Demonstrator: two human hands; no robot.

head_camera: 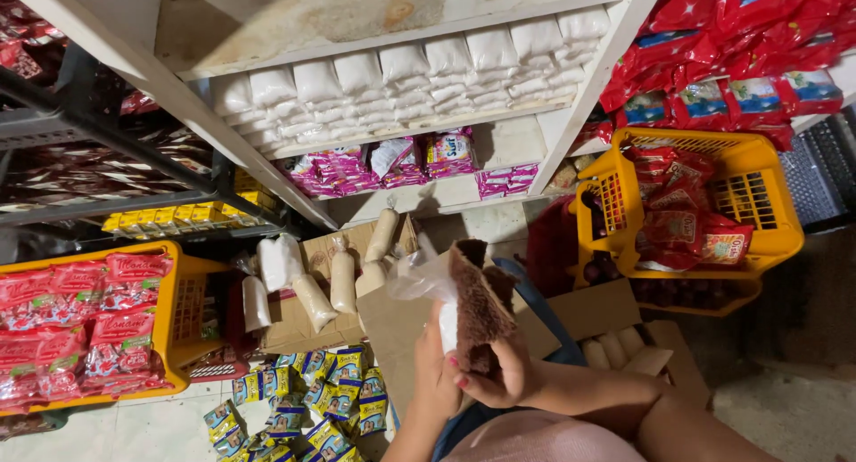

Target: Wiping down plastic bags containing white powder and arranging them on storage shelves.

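Both hands, left (434,373) and right (499,373), low centre of frame, hold their grip clenched on a brown cloth (477,306) and clear bag (421,279), above a cardboard box (392,324).

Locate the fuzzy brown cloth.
Head view, centre: the fuzzy brown cloth is held by both hands, left hand and right hand, above the cardboard box.

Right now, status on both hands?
Left hand grips clear plastic packet. Right hand wipes it with brown cloth. Open cardboard box just behind, nothing blocking.
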